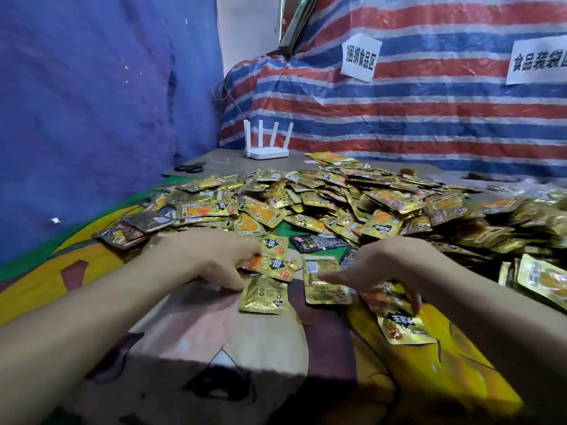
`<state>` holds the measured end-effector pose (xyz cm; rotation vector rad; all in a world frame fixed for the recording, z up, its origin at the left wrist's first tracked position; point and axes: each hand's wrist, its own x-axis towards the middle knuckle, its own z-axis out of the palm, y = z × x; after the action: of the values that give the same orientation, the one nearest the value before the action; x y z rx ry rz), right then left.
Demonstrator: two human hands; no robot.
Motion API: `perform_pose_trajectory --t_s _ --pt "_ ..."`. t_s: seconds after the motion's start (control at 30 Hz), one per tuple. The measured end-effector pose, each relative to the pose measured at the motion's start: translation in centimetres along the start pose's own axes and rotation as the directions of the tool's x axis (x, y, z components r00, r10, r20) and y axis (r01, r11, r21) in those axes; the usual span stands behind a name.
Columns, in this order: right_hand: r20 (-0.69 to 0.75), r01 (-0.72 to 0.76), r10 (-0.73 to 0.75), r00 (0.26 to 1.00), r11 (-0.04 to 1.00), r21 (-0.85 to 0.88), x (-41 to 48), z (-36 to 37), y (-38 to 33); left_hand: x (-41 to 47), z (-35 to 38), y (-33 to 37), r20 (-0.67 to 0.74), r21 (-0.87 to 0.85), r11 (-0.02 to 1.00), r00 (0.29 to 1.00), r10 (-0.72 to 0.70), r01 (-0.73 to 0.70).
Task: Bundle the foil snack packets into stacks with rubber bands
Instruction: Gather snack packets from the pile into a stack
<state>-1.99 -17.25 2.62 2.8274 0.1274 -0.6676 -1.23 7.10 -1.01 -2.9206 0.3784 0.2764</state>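
At the near edge of the packet heap (pixel 337 204), gathering is the step in hand. The left hand (pixel 214 262) fingers pinch the gathered packets (pixel 273 266). The right hand (pixel 386 268) fingers curve onto a loose packet (pixel 402 325), grip unconfirmed. Next: square the stack, then fetch the rubber band (pixel 305 315).

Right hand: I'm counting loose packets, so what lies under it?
Overlapping gold packets poke out below the right hand, fingers touching them. How many lie beneath the palm is hidden.
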Motion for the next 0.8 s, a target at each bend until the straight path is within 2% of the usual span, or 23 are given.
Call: perform_pose_trajectory --t_s 0.1,0.27,0.33,0.43,0.5,0.53,0.6,0.7,0.8 --pt "-0.006 0.017 -0.017 1.000 0.998 0.058 0.1 -0.3 -1.3 1.1 0.7 0.3 -0.170 0.109 0.994 0.984 0.049 -0.031" --pt "0.026 0.024 -0.035 0.999 0.940 0.341 1.4 -0.9 -1.7 1.7 1.0 0.4 -0.277 0.071 0.997 0.959 0.050 -0.032" --pt "0.025 0.007 -0.017 1.000 0.932 0.362 1.7 -0.9 -1.7 1.7 1.4 0.2 -0.317 0.016 0.999 0.948 0.039 -0.036" --pt "-0.126 0.046 -0.010 0.992 0.958 0.282 2.0 -0.7 -2.0 1.6 1.3 -0.1 -0.276 -0.192 0.974 0.959 0.063 -0.119" --pt "-0.292 0.104 -0.032 0.956 0.967 0.232 2.3 -0.4 -2.2 1.4 1.0 -0.5 -0.195 -0.333 0.923 0.972 0.135 -0.195" --pt "-0.345 0.125 -0.044 0.938 0.968 0.216 2.5 -0.1 -2.3 1.3 0.8 -0.6 -0.167 -0.349 0.910 0.970 0.176 -0.225" --pt "-0.342 0.122 -0.043 0.939 0.970 0.212 3.0 0.2 -2.6 1.5 0.8 -1.0 -0.146 -0.282 0.925 0.965 0.219 -0.253" --pt "-0.240 0.071 -0.038 0.970 0.989 0.129 3.3 0.6 -3.0 2.3 0.8 -1.3 -0.154 -0.071 0.968 0.962 0.226 -0.239" --pt "-0.192 0.103 -0.073 0.979 0.982 0.156 3.5 0.1 -2.9 3.3 0.1 -1.3 -0.127 -0.047 0.966 0.961 0.246 -0.253"
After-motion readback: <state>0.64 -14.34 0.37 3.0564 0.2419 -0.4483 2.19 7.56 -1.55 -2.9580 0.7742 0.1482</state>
